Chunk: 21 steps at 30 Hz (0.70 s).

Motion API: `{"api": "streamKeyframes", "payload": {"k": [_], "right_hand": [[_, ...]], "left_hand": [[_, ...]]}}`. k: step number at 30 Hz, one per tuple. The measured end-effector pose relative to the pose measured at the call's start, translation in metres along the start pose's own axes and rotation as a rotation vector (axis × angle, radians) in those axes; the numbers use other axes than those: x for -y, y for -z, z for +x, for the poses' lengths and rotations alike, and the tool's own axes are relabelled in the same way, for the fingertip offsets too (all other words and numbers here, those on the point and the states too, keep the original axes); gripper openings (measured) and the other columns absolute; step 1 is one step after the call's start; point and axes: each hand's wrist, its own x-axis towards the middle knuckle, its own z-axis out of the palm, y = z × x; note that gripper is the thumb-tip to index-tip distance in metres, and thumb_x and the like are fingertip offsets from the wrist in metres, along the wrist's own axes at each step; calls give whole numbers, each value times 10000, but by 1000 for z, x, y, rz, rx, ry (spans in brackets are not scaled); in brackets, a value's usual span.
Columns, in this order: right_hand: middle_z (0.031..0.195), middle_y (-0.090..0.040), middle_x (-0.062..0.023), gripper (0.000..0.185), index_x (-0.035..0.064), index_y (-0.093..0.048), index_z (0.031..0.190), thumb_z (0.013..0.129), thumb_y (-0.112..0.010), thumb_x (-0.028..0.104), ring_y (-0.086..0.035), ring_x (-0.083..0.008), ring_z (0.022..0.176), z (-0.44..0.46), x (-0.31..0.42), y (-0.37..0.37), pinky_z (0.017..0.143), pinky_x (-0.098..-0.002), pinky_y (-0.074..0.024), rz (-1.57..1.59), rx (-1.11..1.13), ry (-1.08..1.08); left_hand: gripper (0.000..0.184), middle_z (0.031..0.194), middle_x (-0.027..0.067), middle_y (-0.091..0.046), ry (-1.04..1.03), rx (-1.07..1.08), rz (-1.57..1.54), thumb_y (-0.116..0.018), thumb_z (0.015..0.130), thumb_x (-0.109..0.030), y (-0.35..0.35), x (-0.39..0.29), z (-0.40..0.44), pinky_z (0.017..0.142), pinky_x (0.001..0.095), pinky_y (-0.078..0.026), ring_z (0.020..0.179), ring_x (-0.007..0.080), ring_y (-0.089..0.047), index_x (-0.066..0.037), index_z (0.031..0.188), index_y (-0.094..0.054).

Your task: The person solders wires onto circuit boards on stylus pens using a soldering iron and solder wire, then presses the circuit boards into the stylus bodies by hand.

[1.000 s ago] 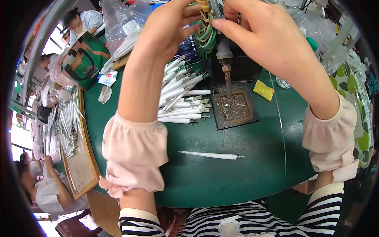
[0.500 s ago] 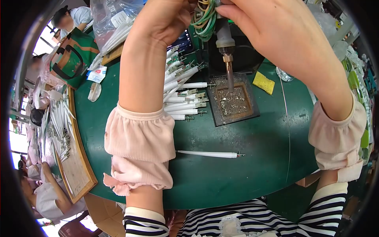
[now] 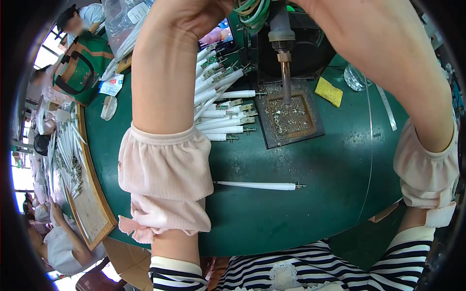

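Note:
My left hand (image 3: 204, 14) is at the top edge, left of a bundle of green and tan rubber bands (image 3: 252, 14); its fingers are cut off by the frame. Only the wrist side of my right hand (image 3: 323, 12) shows, right of the soldering iron (image 3: 281, 31), with its fingers out of view. The iron's tip points down over a black tray (image 3: 318, 128) holding solder crumbs. A pile of white sticks with small circuit boards (image 3: 225, 109) lies left of the tray. One single white stick (image 3: 259, 185) lies on the green table (image 3: 291, 218) nearer my body.
A yellow sponge (image 3: 328, 92) and a metal ruler (image 3: 387, 107) lie to the right. Behind the left forearm is a lit phone (image 3: 217, 36). Wooden-edged board (image 3: 99, 213), green bag (image 3: 85, 68) and plastic bag (image 3: 121, 22) stand left. Co-workers (image 3: 65, 240) sit at far left.
Both hands have moved up, out of the frame for the most part. The view has shifted, bringing the phone screen and the ruler into sight. The single stick has stayed on the table.

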Motion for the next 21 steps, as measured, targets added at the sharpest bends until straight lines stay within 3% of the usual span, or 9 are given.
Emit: {"api": "streamKeyframes", "payload": {"k": [7, 10, 12, 14, 16, 21], "right_hand": [[543, -510, -137, 116, -3, -467, 835, 816, -555, 70, -552, -298, 498, -10, -7, 1, 460, -365, -424, 51, 37, -13], [544, -510, -137, 116, -2, -470, 840, 816, -557, 70, -551, -297, 498, -13, -9, 2, 461, -365, -423, 64, 49, -17], [545, -509, -137, 116, -2, -471, 843, 816, -558, 70, -550, -296, 498, -15, -9, 3, 462, -364, -422, 73, 61, -25], [546, -509, -137, 116, -1, -473, 847, 816, -559, 70, -549, -295, 498, -17, -9, 3, 463, -364, -421, 80, 66, -26], [546, -509, -138, 116, 0, -474, 850, 816, -560, 70, -548, -294, 498, -20, -9, 3, 463, -364, -420, 88, 73, -34], [549, -508, -138, 117, 1, -478, 859, 816, -562, 70, -546, -293, 498, -23, -10, 1, 465, -363, -418, 99, 79, -38]], "left_hand": [[139, 736, -16, -631, -21, -39, -46, -609, 869, -178, -8, 2, -4, 530, 154, -431, 608, 34, -546, -46, 913, -605], [139, 757, -15, -642, -67, 24, 18, -618, 865, -173, 5, 1, 4, 539, 146, -440, 627, 39, -567, -45, 918, -607], [134, 766, -11, -647, -32, 236, -148, -618, 867, -164, 13, -5, -5, 566, 135, -455, 659, 43, -589, -42, 920, -607], [128, 768, -7, -650, -45, 228, -180, -622, 865, -155, 10, -5, -6, 569, 127, -460, 666, 44, -600, -40, 920, -607], [123, 761, -2, -650, -103, -3, -76, -630, 859, -145, -3, 3, 1, 549, 121, -456, 650, 41, -599, -40, 917, -606], [141, 734, 20, -642, -79, 14, -41, -645, 842, -122, 1, -1, 3, 510, 137, -468, 598, 46, -589, -13, 920, -603]]}}
